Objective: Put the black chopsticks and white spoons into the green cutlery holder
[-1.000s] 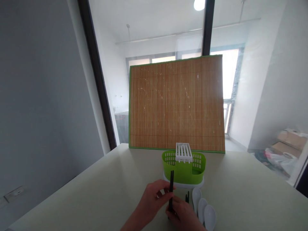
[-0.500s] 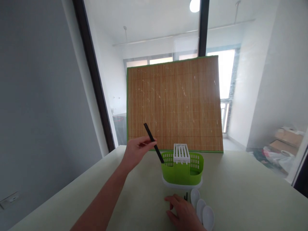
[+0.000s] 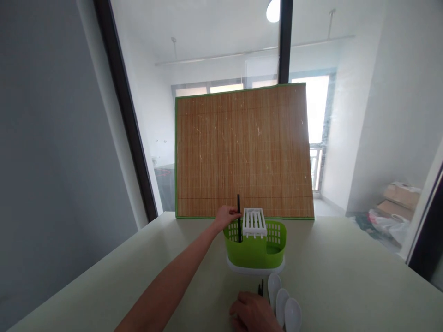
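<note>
My left hand (image 3: 228, 216) pinches black chopsticks (image 3: 238, 207), held nearly upright. Their lower ends are inside the left compartment of a green basket (image 3: 254, 253) with slotted sides and a white base. A white slatted rack (image 3: 254, 222) sits across the basket's middle. Close to me, my right hand (image 3: 255, 311) rests low on the table with its fingers curled; what they hold, if anything, is hidden. Dark tips of more chopsticks (image 3: 260, 288) stick out beyond this hand. Just right of it lie three white spoons (image 3: 293, 313) in a slanting row.
The pale table (image 3: 332, 276) extends to both sides. Behind the basket a bamboo mat (image 3: 242, 152) with green edging leans against a glass partition with dark frames (image 3: 284, 41). Cardboard boxes and bags (image 3: 398, 203) lie on the floor at the far right.
My left hand has moved right to the basket, and the chopsticks have gone from slanted to upright with their ends inside it. My right hand's fingers have curled in. The view has shifted slightly.
</note>
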`<action>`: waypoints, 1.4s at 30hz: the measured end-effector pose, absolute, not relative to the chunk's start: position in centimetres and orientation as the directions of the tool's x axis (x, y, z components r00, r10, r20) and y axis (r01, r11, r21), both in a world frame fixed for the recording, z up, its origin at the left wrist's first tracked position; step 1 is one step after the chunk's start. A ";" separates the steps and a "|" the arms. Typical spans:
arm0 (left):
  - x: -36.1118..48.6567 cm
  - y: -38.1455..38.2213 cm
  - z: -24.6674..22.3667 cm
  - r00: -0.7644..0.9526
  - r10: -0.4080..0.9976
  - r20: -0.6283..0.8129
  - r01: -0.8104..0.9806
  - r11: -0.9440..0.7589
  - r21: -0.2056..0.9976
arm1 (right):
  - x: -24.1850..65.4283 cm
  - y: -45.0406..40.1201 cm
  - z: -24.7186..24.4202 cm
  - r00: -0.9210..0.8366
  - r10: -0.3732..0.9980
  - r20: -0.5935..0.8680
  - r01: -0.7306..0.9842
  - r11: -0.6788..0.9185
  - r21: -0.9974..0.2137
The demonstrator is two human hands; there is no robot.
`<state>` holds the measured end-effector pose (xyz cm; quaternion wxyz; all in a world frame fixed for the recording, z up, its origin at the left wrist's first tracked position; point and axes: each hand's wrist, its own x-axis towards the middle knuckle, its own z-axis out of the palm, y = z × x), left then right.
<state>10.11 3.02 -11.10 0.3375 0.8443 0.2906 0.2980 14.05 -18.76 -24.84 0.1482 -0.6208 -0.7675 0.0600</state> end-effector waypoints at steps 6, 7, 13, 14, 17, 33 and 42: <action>11.3 3.2 -12.2 0.705 0.678 0.209 0.233 -0.500 0.834 | 13.8 -18.9 -24.7 -0.198 0.971 0.137 0.953 0.223 -0.207; 11.4 3.2 -12.1 0.710 0.674 0.202 0.224 -0.488 0.843 | 13.8 -18.9 -24.7 -0.200 0.970 0.138 0.955 0.225 -0.195; 11.3 3.3 -11.7 0.728 0.662 0.181 0.198 -0.455 0.869 | 13.7 -19.0 -24.3 -0.201 0.969 0.142 0.964 0.221 -0.148; 11.3 3.3 -11.7 0.727 0.663 0.181 0.198 -0.455 0.868 | 13.7 -19.1 -24.3 -0.202 0.969 0.142 0.964 0.223 -0.143; 11.5 3.2 -11.8 0.713 0.673 0.195 0.198 -0.461 0.865 | 13.6 -19.1 -24.3 -0.204 0.969 0.137 0.967 0.221 -0.123; 6.0 -2.9 -14.8 0.152 0.780 0.608 0.084 -0.623 0.778 | 14.1 -19.3 -24.3 -0.056 0.897 0.438 0.955 0.176 -0.238; 4.1 -11.6 -23.4 0.582 0.712 0.393 0.303 -0.639 0.707 | 15.4 -19.9 -22.9 0.141 0.623 0.769 0.861 0.306 -0.406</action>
